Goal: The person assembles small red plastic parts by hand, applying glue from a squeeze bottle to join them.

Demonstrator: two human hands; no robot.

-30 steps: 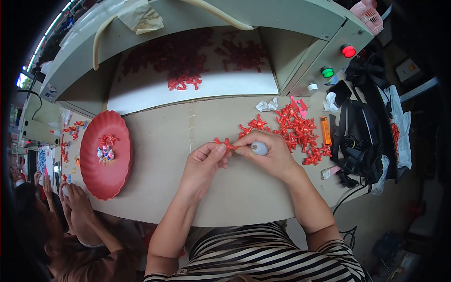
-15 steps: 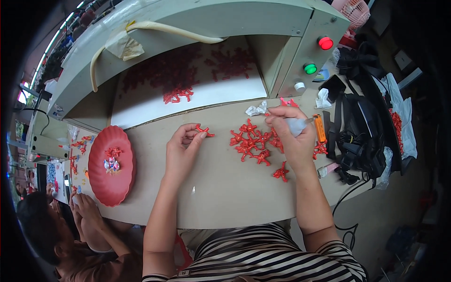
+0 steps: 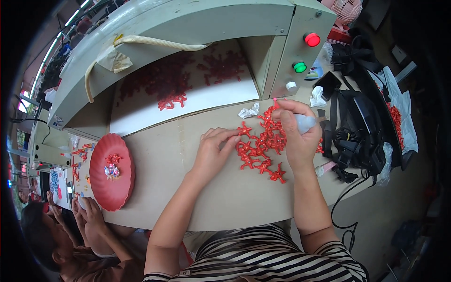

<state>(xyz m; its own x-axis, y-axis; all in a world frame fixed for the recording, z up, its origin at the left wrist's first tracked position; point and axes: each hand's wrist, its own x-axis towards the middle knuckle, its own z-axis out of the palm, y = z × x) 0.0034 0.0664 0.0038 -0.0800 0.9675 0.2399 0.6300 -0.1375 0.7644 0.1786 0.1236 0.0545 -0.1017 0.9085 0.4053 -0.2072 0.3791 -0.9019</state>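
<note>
Near the centre of the frame, the left hand [image 3: 213, 149] has its fingers bent and thumb drawn close, tips touching or just beside a red figure [image 3: 244, 129] at the edge of a loose pile [image 3: 257, 151]; whether it grips anything, I cannot tell. Right of centre, the right hand [image 3: 300, 143] is curled around a pale bottle [image 3: 305, 123]. Work looks partway along: many figures remain in the pile, while the scalloped dish [image 3: 112, 196] at left holds only a few pieces. Farther off, top centre, red pieces [image 3: 172, 102] crowd a white board [image 3: 218, 97]; which are finished is unclear.
</note>
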